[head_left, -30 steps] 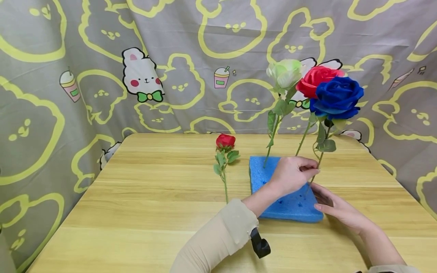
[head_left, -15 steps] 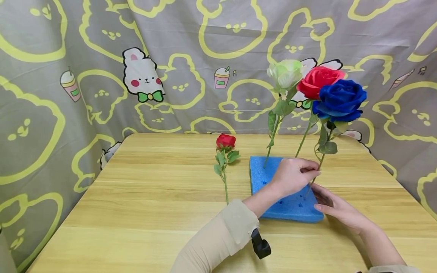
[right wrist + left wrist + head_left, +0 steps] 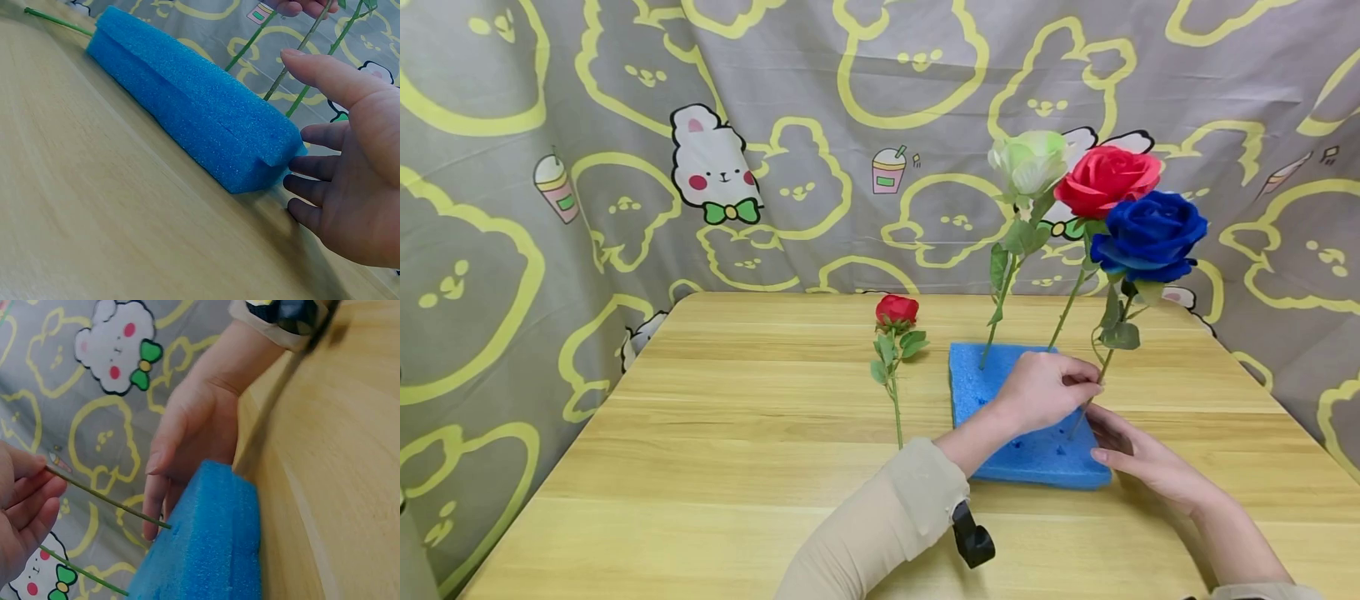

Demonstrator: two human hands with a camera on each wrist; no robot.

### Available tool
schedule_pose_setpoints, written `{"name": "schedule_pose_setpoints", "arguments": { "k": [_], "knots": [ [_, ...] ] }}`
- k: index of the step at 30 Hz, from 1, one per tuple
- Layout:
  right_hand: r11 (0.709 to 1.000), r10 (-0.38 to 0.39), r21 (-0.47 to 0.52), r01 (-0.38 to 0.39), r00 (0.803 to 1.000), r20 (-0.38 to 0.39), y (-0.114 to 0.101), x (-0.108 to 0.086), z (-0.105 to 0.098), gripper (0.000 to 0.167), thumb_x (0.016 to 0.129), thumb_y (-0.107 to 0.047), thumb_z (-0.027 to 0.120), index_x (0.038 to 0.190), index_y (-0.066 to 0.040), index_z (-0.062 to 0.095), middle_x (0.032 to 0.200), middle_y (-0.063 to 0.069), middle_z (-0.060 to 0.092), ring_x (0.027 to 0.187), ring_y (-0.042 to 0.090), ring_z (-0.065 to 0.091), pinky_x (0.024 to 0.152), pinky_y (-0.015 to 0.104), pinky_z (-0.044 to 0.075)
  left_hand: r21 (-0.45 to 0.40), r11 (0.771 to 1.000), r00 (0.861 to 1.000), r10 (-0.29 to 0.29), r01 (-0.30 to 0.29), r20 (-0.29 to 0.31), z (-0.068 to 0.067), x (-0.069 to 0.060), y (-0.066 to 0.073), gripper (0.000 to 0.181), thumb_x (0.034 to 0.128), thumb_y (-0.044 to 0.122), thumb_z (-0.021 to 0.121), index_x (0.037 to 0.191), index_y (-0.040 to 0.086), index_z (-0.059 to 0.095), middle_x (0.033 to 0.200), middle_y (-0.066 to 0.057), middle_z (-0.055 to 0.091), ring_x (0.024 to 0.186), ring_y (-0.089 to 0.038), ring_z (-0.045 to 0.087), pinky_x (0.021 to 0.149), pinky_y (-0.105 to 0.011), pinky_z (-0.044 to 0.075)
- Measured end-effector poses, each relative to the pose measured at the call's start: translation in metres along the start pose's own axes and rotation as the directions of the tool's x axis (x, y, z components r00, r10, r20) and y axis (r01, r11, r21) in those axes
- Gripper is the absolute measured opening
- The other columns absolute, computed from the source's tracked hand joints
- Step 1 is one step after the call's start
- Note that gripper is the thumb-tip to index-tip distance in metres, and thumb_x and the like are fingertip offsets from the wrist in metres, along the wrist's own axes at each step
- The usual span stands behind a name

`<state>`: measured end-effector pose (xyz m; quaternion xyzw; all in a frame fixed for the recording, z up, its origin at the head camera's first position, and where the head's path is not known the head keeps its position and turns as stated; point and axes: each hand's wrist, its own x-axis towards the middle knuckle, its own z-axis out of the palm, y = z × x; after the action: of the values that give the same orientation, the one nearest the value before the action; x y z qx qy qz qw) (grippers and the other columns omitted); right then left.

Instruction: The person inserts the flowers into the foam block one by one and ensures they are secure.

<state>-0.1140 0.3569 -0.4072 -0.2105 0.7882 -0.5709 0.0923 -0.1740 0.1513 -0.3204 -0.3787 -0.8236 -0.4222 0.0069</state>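
Note:
Between thumb and fingers, my left hand (image 3: 1047,392) pinches the stem of a blue artificial rose (image 3: 1150,237). The stem's lower end meets the top of a blue foam block (image 3: 1037,468), as the left wrist view also shows at the stem (image 3: 106,499). At the block's right side is my right hand (image 3: 1157,465), its fingers extended; in the right wrist view its fingertips (image 3: 306,165) are at the foam's end. A pale green-white rose (image 3: 1028,162) stands in the block. Behind the blue bloom rises a pinkish-red rose (image 3: 1105,182), its stem base hidden by my left hand.
A smaller red rose (image 3: 897,312) lies on the wooden table (image 3: 715,467), left of the block, its stem end hidden by the left sleeve (image 3: 880,525). A black strap (image 3: 972,537) hangs from the left wrist. A patterned grey curtain (image 3: 812,75) hangs behind the table.
The blue rose has come down and slightly to the right, with my left hand lowering a little. My right hand has stayed beside the foam block.

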Motion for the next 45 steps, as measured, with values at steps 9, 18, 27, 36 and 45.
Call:
{"name": "schedule_pose_setpoints", "arguments": {
  "k": [9,18,27,36,45],
  "knots": [
    [1.000,0.012,-0.005,-0.012,1.000,-0.008,0.001,-0.001,-0.001,0.059,0.095,0.002,0.042,0.139,0.017,0.005,0.142,-0.001,0.025,0.116,-0.014,0.035,0.090,0.007,0.033,0.061,0.998,0.999,-0.002,-0.001,0.044,0.001,0.001,0.002,0.016,0.0914,0.024,0.060,0.100,0.020,0.073,0.089,0.015,0.068,0.056,0.012,0.047,0.053,-0.006,0.039],
    [1.000,0.009,-0.012,-0.009,1.000,-0.006,0.000,0.000,0.000,0.060,0.095,0.003,0.043,0.138,0.020,0.004,0.144,0.028,0.018,0.115,-0.015,0.034,0.090,0.006,0.033,0.159,0.987,0.995,-0.021,0.004,0.101,0.003,0.002,0.005,0.017,0.0923,0.025,0.059,0.102,0.022,0.072,0.084,0.016,0.067,0.049,0.008,0.045,0.048,-0.008,0.036],
    [1.000,0.019,-0.009,-0.020,1.000,-0.013,-0.001,0.000,0.001,0.061,0.095,0.003,0.043,0.139,0.019,0.003,0.136,0.047,0.003,0.114,-0.016,0.034,0.089,0.006,0.032,0.191,0.982,0.995,-0.009,-0.011,0.100,0.006,0.001,0.001,0.016,0.0929,0.023,0.058,0.098,0.021,0.073,0.084,0.014,0.067,0.047,0.007,0.044,0.046,-0.008,0.035],
    [0.999,0.040,-0.012,-0.040,0.999,-0.013,-0.002,0.000,0.000,0.063,0.095,0.001,0.044,0.139,0.019,0.001,0.140,0.044,0.004,0.115,-0.017,0.033,0.090,0.006,0.032,0.189,0.982,0.996,0.000,-0.018,0.093,0.008,0.000,-0.002,0.014,0.0925,0.023,0.058,0.093,0.022,0.072,0.072,0.017,0.063,0.043,0.004,0.042,0.042,-0.011,0.033],
    [0.998,0.056,-0.007,-0.056,0.998,-0.008,-0.004,0.001,-0.001,0.065,0.096,-0.002,0.044,0.138,0.019,-0.001,0.138,0.046,-0.001,0.114,-0.019,0.032,0.089,0.006,0.032,0.153,0.987,0.995,-0.061,0.048,0.084,0.012,0.000,-0.003,0.016,0.0918,0.028,0.059,0.100,0.024,0.072,0.088,0.018,0.066,0.060,0.012,0.047,0.054,-0.006,0.037]
  ]
}}
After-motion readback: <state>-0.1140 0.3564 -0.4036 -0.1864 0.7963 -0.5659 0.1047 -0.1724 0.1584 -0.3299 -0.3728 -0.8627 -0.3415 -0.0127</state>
